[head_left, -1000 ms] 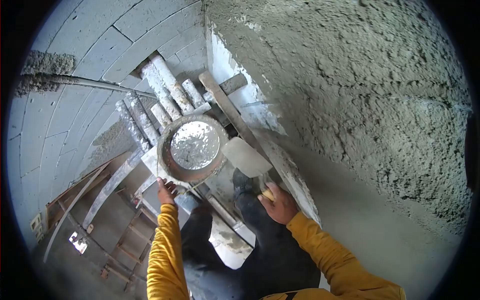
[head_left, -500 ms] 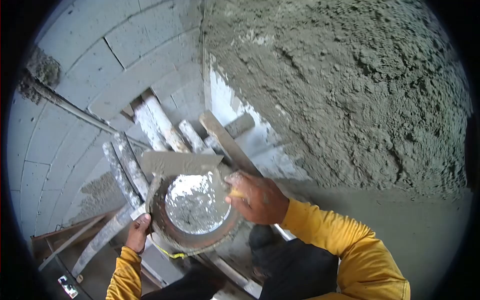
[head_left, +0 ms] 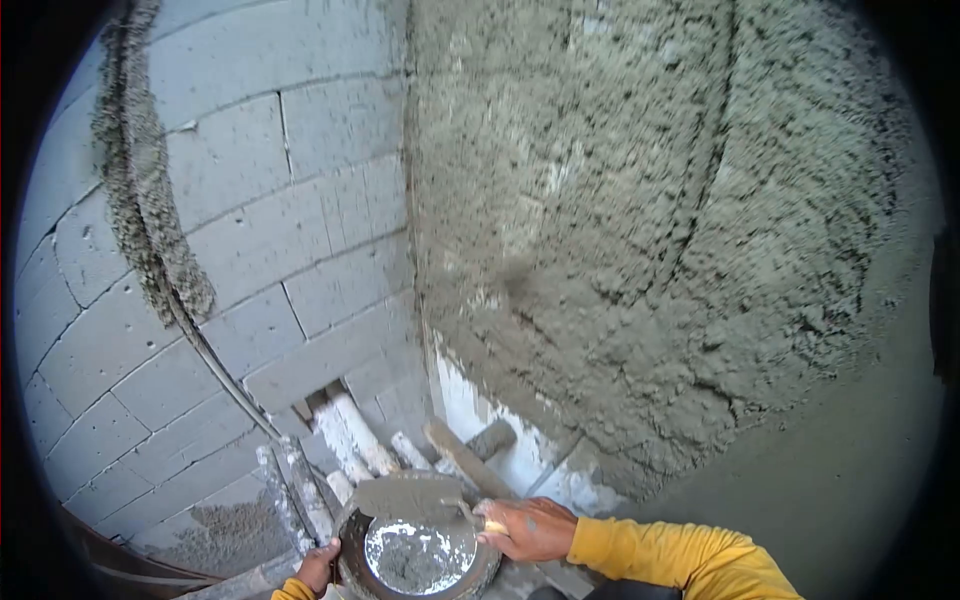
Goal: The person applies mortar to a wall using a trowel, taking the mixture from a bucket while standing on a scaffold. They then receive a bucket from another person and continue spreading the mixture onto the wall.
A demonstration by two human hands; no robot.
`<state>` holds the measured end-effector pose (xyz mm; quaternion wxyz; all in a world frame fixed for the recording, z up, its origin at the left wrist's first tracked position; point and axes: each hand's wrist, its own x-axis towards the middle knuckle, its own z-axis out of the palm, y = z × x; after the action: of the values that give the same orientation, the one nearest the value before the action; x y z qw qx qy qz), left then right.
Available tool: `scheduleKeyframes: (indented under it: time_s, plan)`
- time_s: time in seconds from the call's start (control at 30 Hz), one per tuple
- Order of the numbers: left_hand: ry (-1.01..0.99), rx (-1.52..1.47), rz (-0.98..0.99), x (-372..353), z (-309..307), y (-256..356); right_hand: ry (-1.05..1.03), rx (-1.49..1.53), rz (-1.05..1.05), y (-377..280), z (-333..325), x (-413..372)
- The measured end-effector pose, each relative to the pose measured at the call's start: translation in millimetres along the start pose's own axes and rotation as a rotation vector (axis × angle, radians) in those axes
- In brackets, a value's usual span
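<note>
My right hand (head_left: 528, 529) grips the yellow handle of a trowel (head_left: 410, 497), whose flat blade carries wet grey mortar and hovers over the far rim of a round pan (head_left: 350, 562). The pan holds wet mortar with a shiny surface. My left hand (head_left: 316, 568) holds the pan's left rim at the bottom edge of the view. Both arms wear yellow sleeves. A rough coat of fresh mortar covers the wall (head_left: 640, 250) ahead and to the right.
Bare grey block wall (head_left: 250, 220) stands on the left, meeting the plastered wall at a corner. A mortar-covered conduit (head_left: 150, 220) runs diagonally down the blocks. White pipes and wooden planks (head_left: 360, 440) lie behind the pan. Smoother plaster shows at lower right.
The view has tilted up toward the wall, so pan and hands now sit at the bottom edge. The loaded trowel stays over the pan's far rim; my left hand keeps the rim.
</note>
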<state>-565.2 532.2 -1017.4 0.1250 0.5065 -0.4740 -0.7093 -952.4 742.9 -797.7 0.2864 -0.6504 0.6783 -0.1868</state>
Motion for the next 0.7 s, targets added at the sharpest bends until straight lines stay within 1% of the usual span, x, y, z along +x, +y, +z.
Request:
scheduleKeyframes:
  time_s: [0.07,0.17,0.3,0.4,0.43,0.5,0.53,0.57,0.67,0.7]
  plan:
    - [0.008,0.06,-0.056,-11,5,16,0.013,-0.02,0.004,1,3,-4]
    - [0.036,0.115,-0.012,-3,1,14,0.031,-0.018,-0.025,-10,-1,-6]
    - [0.004,0.159,-0.039,-14,9,30,0.049,-0.033,-0.066,-10,6,-5]
    - [-0.002,0.162,-0.087,-55,36,66,0.07,-0.025,-0.083,-4,14,-2]
    - [-0.018,0.148,-0.057,-35,24,47,0.006,-0.024,-0.056,-9,9,-3]
    - [0.012,0.144,-0.019,-23,20,29,0.066,-0.025,-0.113,6,27,4]
    - [0.026,0.143,-0.001,-21,18,29,0.096,-0.025,-0.14,3,28,7]
    - [-0.022,0.257,-0.027,-23,11,34,0.027,-0.02,-0.073,1,26,6]
    - [-0.039,0.38,0.006,0,-23,19,-0.061,-0.057,-0.029,-6,24,11]
    - [-0.05,0.425,0.018,14,-34,10,0.005,-0.056,-0.107,2,32,15]
